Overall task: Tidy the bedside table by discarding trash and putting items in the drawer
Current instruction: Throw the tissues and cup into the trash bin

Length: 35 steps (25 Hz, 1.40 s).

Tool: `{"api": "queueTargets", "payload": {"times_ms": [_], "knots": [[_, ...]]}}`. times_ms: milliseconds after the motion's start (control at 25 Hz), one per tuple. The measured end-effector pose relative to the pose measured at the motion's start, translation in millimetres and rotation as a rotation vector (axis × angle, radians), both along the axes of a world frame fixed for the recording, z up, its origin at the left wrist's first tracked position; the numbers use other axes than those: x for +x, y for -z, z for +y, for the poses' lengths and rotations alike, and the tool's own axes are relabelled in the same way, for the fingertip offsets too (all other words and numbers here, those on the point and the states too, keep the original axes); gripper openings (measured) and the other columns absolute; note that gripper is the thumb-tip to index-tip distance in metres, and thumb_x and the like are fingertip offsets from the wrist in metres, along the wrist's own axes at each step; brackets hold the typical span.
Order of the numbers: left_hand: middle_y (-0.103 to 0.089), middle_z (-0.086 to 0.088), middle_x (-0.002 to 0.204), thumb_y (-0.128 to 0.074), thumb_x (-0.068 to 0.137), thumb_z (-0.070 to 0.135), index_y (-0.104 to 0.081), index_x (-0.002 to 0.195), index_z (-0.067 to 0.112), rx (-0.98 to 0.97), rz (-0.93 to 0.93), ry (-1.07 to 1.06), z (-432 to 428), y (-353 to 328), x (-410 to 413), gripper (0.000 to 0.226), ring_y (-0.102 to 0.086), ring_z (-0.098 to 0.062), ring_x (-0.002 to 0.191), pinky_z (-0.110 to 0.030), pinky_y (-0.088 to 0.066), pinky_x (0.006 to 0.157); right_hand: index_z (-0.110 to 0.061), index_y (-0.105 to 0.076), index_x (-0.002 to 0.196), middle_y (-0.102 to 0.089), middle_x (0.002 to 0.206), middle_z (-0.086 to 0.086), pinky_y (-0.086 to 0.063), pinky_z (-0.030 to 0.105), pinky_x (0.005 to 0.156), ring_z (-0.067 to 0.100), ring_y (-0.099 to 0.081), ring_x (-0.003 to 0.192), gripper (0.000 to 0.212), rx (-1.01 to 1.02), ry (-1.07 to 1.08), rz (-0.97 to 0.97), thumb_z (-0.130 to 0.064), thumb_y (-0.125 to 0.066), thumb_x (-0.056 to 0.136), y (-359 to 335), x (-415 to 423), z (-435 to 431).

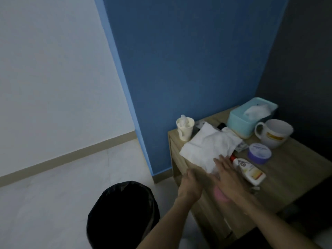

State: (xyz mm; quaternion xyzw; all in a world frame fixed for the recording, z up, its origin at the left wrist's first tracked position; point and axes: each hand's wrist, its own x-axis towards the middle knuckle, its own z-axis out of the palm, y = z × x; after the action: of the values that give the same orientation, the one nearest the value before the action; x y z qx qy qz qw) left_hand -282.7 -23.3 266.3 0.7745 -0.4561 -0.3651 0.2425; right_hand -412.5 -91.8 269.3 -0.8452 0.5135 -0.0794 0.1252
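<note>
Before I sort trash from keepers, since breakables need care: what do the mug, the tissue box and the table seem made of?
Mug: likely glazed ceramic, thick white wall, slight sheen.
Tissue box: probably matte plastic, smooth teal, rounded corners.
Table: wood-look, maybe laminate, pale grain.

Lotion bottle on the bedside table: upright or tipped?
Tipped. The lotion bottle lies flat on the bedside table, red cap toward the white cloth.
</note>
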Motion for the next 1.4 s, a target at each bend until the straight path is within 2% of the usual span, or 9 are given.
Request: {"api": "queueTargets", "payload": {"times_ms": [200, 320, 440, 600, 800, 920, 1160, 1320, 1400], "knots": [[-0.039, -0.020, 0.146, -0.036, 0.098, 0.025, -0.006, 0.148, 0.007, 0.007, 0.160, -0.097, -19, 10, -16, 0.061, -0.043, -0.031, 0.132, -0.034, -0.037, 0.106, -0.026, -0.011, 0.147, -0.008, 0.158, 0.001, 0.002, 0.046, 0.115, 0.023, -0.001, 0.145, 0.084, -0.005, 0.010, 0.118, -0.069, -0.004, 0.075, 14, -11, -2], [-0.037, -0.020, 0.147, -0.037, 0.098, 0.026, 0.008, 0.149, 0.011, 0.009, 0.178, -0.125, -28, 16, -17, 0.070, -0.043, -0.033, 0.132, -0.035, -0.038, 0.106, -0.025, -0.021, 0.145, -0.020, 0.156, 0.006, 0.007, 0.048, 0.112, 0.028, -0.009, 0.144, 0.092, -0.070, 0.019, 0.116, -0.068, 0.002, 0.067, 24, -8, -9], [-0.042, -0.017, 0.145, -0.031, 0.099, 0.022, -0.002, 0.151, 0.016, -0.024, 0.232, -0.201, -32, 26, -13, 0.060, -0.046, -0.033, 0.129, -0.035, -0.039, 0.104, -0.023, -0.037, 0.139, -0.037, 0.149, 0.009, 0.011, 0.047, 0.109, 0.033, -0.028, 0.139, 0.094, -0.120, 0.041, 0.159, -0.073, 0.007, 0.073, 25, -6, -13], [-0.057, -0.004, 0.134, -0.034, 0.096, 0.005, -0.033, 0.146, 0.019, -0.089, 0.269, -0.350, -28, 40, -5, 0.051, -0.056, -0.020, 0.118, -0.024, -0.044, 0.093, -0.019, -0.050, 0.131, -0.047, 0.142, 0.012, -0.019, 0.059, 0.105, 0.035, -0.040, 0.132, 0.071, -0.089, 0.079, 0.217, -0.059, -0.023, 0.080, 12, 1, -14], [-0.060, -0.009, 0.129, -0.042, 0.092, 0.002, -0.028, 0.147, 0.020, -0.076, 0.297, -0.340, -31, 48, -11, 0.059, -0.059, -0.023, 0.114, -0.031, -0.048, 0.093, -0.024, -0.048, 0.129, -0.058, 0.131, 0.011, -0.029, 0.053, 0.096, 0.036, -0.054, 0.119, 0.078, 0.024, 0.057, 0.214, -0.069, -0.004, 0.082, 31, 3, -15], [-0.057, -0.010, 0.134, -0.045, 0.094, 0.012, -0.013, 0.150, 0.023, -0.054, 0.282, -0.306, -36, 51, -10, 0.065, -0.057, -0.024, 0.118, -0.030, -0.047, 0.095, -0.024, -0.050, 0.130, -0.057, 0.133, 0.011, -0.043, 0.053, 0.094, 0.036, -0.054, 0.119, 0.076, 0.039, 0.063, 0.246, -0.071, -0.022, 0.077, 30, 5, -18], [-0.061, -0.010, 0.128, -0.044, 0.093, 0.009, -0.032, 0.145, 0.016, -0.015, 0.247, -0.325, -41, 55, -7, 0.054, -0.060, -0.024, 0.113, -0.023, -0.045, 0.085, -0.025, -0.051, 0.130, -0.057, 0.133, 0.010, -0.048, 0.052, 0.089, 0.034, -0.056, 0.118, 0.078, 0.075, 0.043, 0.263, -0.071, -0.017, 0.078, 21, 5, -16], [-0.059, -0.011, 0.130, -0.040, 0.095, 0.010, -0.027, 0.148, 0.020, -0.025, 0.274, -0.282, -37, 54, -5, 0.055, -0.059, -0.025, 0.111, -0.025, -0.047, 0.086, -0.026, -0.052, 0.128, -0.059, 0.130, 0.009, -0.048, 0.052, 0.086, 0.033, -0.058, 0.115, 0.077, 0.130, 0.021, 0.306, -0.072, -0.013, 0.079, 22, 1, -15], [-0.060, -0.011, 0.127, -0.042, 0.093, 0.006, -0.039, 0.140, 0.014, -0.098, 0.270, -0.442, -33, 45, -2, 0.048, -0.059, -0.024, 0.108, -0.026, -0.047, 0.087, -0.024, -0.058, 0.122, -0.063, 0.125, 0.009, -0.050, 0.052, 0.082, 0.034, -0.063, 0.108, 0.081, 0.126, 0.028, 0.277, -0.072, -0.008, 0.080, 23, 0, -14]]}}
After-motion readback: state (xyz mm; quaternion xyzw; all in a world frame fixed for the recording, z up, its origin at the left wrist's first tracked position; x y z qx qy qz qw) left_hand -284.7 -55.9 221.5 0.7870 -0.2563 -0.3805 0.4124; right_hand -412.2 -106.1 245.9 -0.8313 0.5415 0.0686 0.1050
